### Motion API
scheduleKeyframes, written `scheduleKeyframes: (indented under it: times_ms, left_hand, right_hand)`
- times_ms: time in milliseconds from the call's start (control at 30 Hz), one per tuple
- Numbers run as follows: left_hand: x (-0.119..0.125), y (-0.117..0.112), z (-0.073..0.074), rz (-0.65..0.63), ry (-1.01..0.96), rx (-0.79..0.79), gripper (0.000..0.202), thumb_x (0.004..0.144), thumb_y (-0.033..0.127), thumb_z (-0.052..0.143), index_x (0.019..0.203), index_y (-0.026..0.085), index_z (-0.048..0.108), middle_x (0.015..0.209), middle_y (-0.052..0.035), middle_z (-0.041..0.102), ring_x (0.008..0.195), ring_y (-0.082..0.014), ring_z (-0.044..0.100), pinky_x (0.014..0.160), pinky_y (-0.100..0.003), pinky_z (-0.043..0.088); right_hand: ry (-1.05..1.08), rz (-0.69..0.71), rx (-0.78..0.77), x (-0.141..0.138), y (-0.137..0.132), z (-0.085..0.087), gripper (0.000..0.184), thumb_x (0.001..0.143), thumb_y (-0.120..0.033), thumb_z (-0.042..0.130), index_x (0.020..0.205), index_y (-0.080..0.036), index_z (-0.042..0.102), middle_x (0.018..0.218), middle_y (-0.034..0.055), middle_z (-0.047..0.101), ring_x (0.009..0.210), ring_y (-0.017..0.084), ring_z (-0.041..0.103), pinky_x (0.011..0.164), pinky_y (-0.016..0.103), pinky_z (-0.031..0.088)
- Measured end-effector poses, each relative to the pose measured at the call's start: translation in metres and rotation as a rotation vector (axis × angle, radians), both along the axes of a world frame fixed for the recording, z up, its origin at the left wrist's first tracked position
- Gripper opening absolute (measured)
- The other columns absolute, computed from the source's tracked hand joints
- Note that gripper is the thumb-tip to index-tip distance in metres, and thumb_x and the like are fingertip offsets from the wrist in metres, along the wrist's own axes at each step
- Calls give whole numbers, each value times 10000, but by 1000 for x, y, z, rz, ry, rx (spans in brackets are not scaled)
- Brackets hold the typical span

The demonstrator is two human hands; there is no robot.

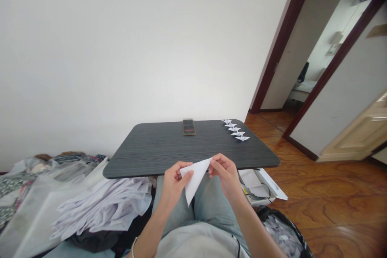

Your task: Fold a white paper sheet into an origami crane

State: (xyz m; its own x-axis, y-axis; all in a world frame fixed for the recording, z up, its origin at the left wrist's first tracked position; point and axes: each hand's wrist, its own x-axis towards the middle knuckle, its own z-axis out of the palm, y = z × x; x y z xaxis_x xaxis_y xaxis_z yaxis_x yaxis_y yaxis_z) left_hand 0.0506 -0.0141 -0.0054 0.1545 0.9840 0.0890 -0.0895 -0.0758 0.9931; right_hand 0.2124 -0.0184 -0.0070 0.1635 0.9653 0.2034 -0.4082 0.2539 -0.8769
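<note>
A white sheet of paper (195, 178) folded into a triangle hangs in the air above my lap, just in front of the near edge of a dark grey table (157, 149). My left hand (174, 181) pinches its left corner between thumb and fingers. My right hand (225, 173) pinches the upper right corner. Several small white folded paper cranes (236, 130) stand in a row at the table's far right. A small clear box with dark contents (189, 127) sits at the table's far middle.
A heap of white paper and plastic bags (90, 205) lies to my left. A black bin with paper scraps (282, 231) and a white tray (261, 187) stand at my right on the wooden floor. An open doorway (314, 60) is at the right.
</note>
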Motion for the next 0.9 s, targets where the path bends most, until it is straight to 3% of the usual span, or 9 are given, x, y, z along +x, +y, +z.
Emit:
scheduleKeyframes:
  times_ms: [900]
  left_hand:
    - [2, -3, 0, -41, -43, -32, 325, 646, 353, 714, 868, 129, 638, 714, -32, 666, 550, -116, 549, 502, -205, 393]
  right_hand:
    - [55, -65, 4, -3, -3, 8, 203, 701, -309, 688, 625, -180, 551, 532, -45, 539, 431, 71, 458, 390, 165, 351]
